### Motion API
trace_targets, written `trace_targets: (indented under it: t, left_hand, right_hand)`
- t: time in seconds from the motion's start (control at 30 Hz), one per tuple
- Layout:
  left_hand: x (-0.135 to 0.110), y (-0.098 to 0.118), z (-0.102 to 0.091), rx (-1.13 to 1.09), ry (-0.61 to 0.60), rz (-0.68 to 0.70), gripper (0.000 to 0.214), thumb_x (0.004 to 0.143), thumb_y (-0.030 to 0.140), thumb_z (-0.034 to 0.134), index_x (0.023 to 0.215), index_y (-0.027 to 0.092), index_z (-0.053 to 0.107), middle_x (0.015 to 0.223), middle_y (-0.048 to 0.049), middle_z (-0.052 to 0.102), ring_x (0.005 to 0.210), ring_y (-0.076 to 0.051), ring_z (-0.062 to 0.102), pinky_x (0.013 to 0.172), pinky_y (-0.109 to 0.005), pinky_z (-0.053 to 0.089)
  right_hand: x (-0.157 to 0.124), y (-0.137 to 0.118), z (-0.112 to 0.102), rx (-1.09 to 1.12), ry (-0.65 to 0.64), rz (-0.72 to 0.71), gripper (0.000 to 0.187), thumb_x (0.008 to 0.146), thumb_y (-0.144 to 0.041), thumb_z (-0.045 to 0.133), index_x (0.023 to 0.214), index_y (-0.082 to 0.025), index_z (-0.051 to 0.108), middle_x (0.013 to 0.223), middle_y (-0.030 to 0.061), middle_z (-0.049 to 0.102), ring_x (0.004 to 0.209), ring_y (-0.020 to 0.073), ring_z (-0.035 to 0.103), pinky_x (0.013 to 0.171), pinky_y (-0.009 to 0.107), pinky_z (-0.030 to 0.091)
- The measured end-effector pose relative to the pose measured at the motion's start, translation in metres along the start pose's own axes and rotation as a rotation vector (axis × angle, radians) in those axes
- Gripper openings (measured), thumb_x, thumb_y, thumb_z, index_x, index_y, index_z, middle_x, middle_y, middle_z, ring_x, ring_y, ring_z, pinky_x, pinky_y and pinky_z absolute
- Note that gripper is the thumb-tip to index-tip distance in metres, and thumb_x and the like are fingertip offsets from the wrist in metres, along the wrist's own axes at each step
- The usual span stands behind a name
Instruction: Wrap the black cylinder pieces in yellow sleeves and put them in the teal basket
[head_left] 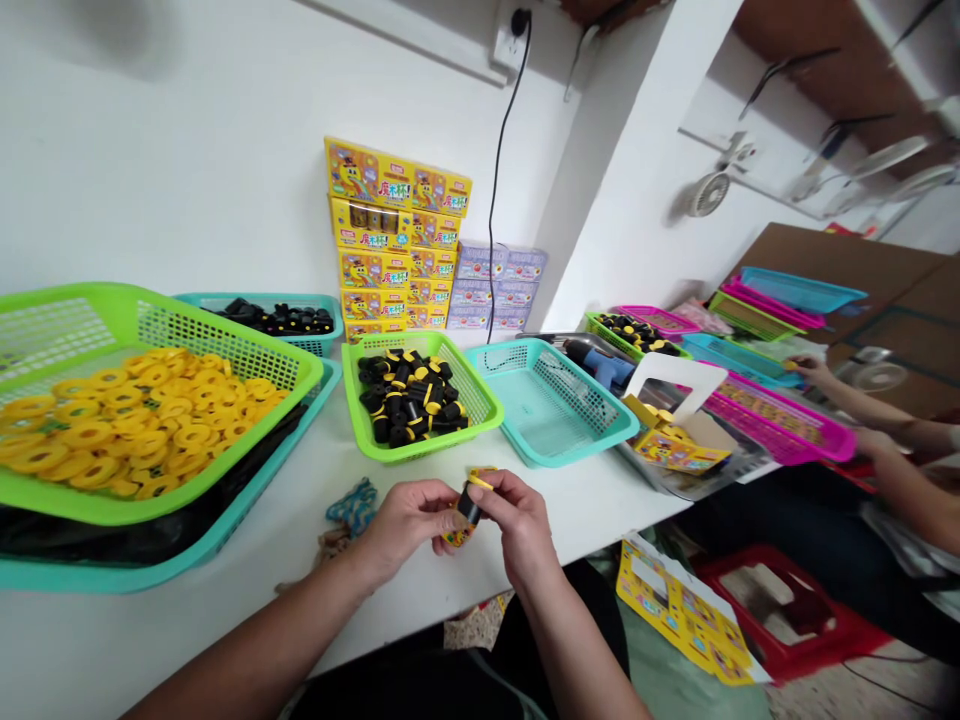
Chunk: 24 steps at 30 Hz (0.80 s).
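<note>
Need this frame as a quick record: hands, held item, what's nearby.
left hand: holding black cylinder
right hand: holding black cylinder, at its upper end
held item: black cylinder with yellow printed wrap
nearby: blue knotted cord on white table
baskets: green basket of yellow rings; green basket of black-and-yellow parts
others: co-worker's hands beside pink basket

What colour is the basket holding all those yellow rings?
The rectangular plastic mesh basket is lime green; the head view shows it best.
</note>
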<state>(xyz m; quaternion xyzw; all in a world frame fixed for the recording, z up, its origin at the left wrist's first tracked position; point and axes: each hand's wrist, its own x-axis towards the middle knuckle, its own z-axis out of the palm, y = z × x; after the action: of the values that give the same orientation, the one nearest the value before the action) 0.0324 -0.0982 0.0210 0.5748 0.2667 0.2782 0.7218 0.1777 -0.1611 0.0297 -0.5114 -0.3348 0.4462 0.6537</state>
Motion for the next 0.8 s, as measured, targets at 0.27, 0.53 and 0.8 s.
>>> trace_targets:
  t: [0.27, 0.53, 0.8]
  left_hand:
    - [0.004, -0.013, 0.0, -0.087, 0.035, 0.038, 0.028, 0.072, 0.038, 0.076, 0.073, 0.011, 0.068, 0.069, -0.007, 0.067, 0.065, -0.017, 0.058, 0.062, -0.026, 0.041]
    - [0.007, -0.03, 0.002, -0.395, 0.052, -0.039, 0.038, 0.068, 0.045, 0.082, 0.078, 0.011, 0.068, 0.072, -0.0063, 0.064, 0.069, -0.018, 0.058, 0.07, -0.031, 0.043]
    - [0.007, -0.025, 0.003, -0.438, 0.029, -0.052, 0.035, 0.062, 0.036, 0.087, 0.081, 0.011, 0.071, 0.075, -0.0066, 0.064, 0.071, -0.017, 0.058, 0.072, -0.031, 0.044]
  right_hand:
    - [0.0, 0.002, 0.005, -0.034, 0.054, -0.078, 0.028, 0.066, -0.038, 0.081, 0.073, -0.016, 0.065, 0.068, 0.0003, 0.061, 0.061, 0.0128, 0.053, 0.058, 0.026, 0.045]
    - [0.0, 0.006, 0.008, -0.117, 0.064, -0.13, 0.028, 0.067, -0.037, 0.082, 0.078, -0.017, 0.065, 0.073, 0.0008, 0.064, 0.065, 0.0126, 0.055, 0.062, 0.026, 0.044]
    - [0.002, 0.003, 0.011, -0.144, 0.085, -0.099, 0.031, 0.064, -0.038, 0.082, 0.076, -0.016, 0.064, 0.069, 0.0006, 0.063, 0.061, 0.012, 0.053, 0.057, 0.024, 0.041]
